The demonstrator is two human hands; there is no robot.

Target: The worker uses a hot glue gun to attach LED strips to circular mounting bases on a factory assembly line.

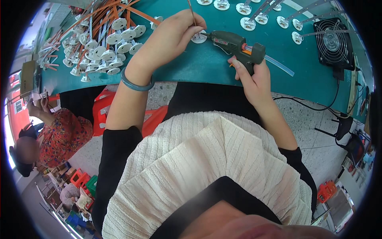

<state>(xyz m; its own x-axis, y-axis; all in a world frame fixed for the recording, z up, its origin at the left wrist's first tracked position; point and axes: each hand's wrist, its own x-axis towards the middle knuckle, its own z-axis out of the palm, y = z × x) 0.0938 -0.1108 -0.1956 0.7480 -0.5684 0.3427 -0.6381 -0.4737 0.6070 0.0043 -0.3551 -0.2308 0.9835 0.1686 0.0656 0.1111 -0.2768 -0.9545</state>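
Note:
My right hand (254, 81) grips a dark green hot glue gun (230, 42) by its handle, fingers wrapped round it. A translucent glue stick (281, 66) sticks out of the back of the gun. The nozzle points left and reaches a small white disc (198, 38) lying on the table. My left hand (175, 38) is closed in a pinch on a thin brown strip (191, 10) that stands up over this disc. Its fingertips are just above the disc and partly hide where strip and disc meet.
A heap of white discs on orange and grey strips (107, 49) lies at the left of the green table (179, 71). Several discs with grey strips (248, 24) stand at the back right. A black fan (333, 42) with a cable is far right. Another person (65, 135) sits at left.

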